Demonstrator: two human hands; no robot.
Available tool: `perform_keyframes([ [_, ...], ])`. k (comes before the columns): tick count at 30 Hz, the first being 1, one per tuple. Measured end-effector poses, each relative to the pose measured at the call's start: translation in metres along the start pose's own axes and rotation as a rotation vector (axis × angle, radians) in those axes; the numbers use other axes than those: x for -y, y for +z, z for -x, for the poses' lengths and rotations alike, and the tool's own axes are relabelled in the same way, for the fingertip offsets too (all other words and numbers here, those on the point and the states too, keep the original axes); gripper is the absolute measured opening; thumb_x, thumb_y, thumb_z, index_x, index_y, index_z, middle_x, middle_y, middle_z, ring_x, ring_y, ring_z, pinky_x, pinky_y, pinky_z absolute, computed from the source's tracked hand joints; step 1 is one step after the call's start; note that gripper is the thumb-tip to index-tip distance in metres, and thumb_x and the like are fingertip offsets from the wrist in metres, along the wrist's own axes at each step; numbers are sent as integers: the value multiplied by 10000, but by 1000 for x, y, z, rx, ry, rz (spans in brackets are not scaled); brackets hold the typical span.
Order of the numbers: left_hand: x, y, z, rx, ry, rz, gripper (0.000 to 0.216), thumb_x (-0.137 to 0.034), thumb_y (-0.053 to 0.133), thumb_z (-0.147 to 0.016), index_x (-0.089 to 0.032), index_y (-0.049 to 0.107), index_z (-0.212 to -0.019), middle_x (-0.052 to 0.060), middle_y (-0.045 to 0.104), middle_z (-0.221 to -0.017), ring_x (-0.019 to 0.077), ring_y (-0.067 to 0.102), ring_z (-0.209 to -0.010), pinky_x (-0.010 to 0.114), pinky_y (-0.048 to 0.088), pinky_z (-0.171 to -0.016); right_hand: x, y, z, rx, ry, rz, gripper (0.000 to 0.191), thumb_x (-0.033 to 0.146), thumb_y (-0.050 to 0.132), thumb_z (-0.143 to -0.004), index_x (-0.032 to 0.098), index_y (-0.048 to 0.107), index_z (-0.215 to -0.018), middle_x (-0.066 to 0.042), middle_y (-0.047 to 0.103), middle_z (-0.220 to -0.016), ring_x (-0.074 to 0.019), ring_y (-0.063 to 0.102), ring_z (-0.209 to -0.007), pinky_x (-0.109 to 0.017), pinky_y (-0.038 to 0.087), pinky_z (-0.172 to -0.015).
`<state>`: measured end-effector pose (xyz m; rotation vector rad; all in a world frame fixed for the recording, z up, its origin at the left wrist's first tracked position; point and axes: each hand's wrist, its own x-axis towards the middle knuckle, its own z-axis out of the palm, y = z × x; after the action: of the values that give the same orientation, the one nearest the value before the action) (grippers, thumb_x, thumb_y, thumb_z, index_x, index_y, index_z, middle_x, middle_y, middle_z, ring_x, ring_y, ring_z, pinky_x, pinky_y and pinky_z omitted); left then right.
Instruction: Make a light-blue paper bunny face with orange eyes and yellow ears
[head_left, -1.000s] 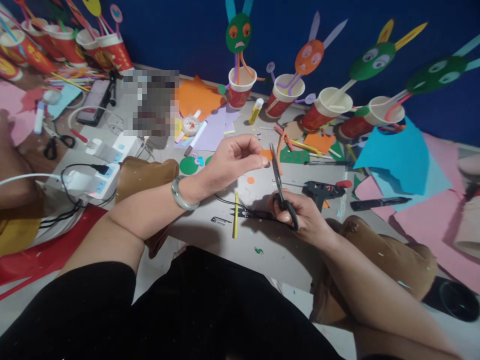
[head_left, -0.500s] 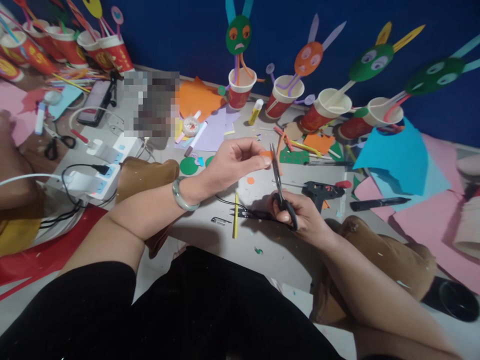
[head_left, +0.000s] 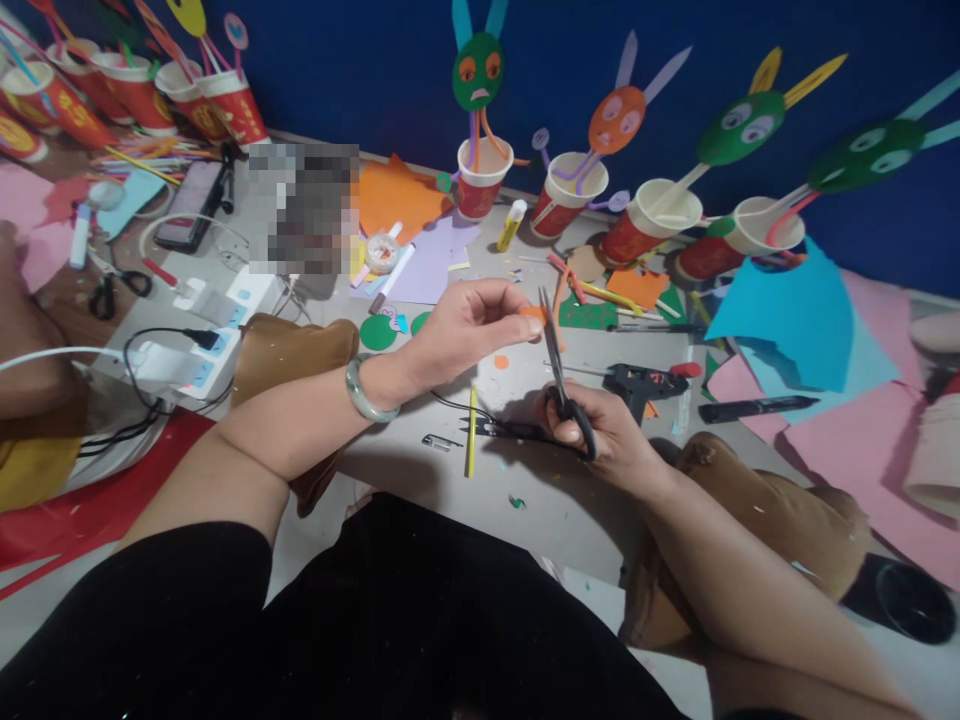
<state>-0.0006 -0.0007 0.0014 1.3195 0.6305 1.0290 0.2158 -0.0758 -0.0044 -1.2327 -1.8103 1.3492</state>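
My left hand (head_left: 469, 325) is raised over the floor and pinches a small orange paper piece (head_left: 534, 313) between thumb and fingertips. My right hand (head_left: 600, 430) grips the black handles of a pair of scissors (head_left: 559, 375), whose blades point up and meet the orange piece at its right edge. A pale green bangle (head_left: 362, 390) sits on my left wrist. Below the hands lie a yellow strip (head_left: 471, 430), a small orange dot (head_left: 501, 361) and paper scraps.
A black glue gun (head_left: 645, 380) lies right of the scissors. Red paper cups with paper animal faces (head_left: 480, 175) line the blue wall. Blue paper (head_left: 795, 310) and pink paper (head_left: 870, 440) lie right. A power strip (head_left: 210, 330) with cables lies left.
The paper piece and scissor blades have shifted very slightly; both hands stay almost where they were.
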Motion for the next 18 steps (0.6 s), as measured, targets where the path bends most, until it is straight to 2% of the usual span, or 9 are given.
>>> perform_keyframes([
  [18,-2,2,0,-42,1,16,307,-408,836,-809,-191,633,-736,-11,708,-757,88,619,-710,253,491,-648,-1,0,1,-18,4,5,738,939,609,-738,218,519,-608,-24,545,-625,-178,478,-672,-335,375,-642],
])
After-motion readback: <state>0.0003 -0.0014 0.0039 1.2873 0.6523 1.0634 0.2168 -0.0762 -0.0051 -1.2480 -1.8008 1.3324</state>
